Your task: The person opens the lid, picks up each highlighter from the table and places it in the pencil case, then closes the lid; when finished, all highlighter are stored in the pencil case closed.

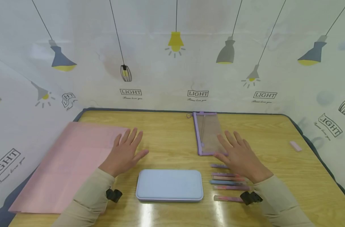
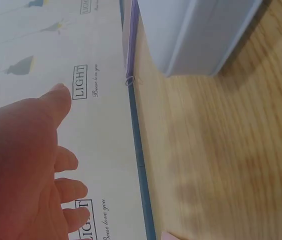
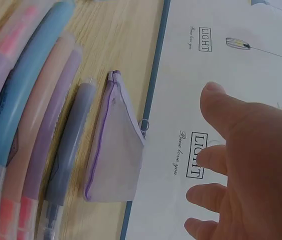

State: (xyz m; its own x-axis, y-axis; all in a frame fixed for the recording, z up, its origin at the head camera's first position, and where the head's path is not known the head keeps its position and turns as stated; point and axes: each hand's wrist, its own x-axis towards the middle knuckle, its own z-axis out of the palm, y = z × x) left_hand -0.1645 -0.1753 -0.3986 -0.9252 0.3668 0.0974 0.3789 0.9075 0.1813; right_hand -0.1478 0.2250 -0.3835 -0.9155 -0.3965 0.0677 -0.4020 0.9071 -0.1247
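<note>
My left hand (image 1: 125,154), fingers spread, is over the right edge of a pink sheet (image 1: 67,167) and holds nothing. A light blue case (image 1: 169,185) with rounded corners lies closed between my forearms. On the other side, my right hand (image 1: 240,156) spreads its fingers by the near right corner of a see-through pouch (image 1: 210,135) with purple edging and a zip. Beneath that hand and wrist lie several pens, among them a blue pen (image 1: 225,182) and a purple pen (image 3: 53,120); the hand hides some of their ends in the head view.
A small pink block (image 1: 295,146), perhaps an eraser, lies at the far right of the wooden table (image 1: 166,135). Behind the table hangs a white cloth (image 1: 149,47) printed with lamps. A small ring (image 1: 188,116) sits at the pouch's far left corner.
</note>
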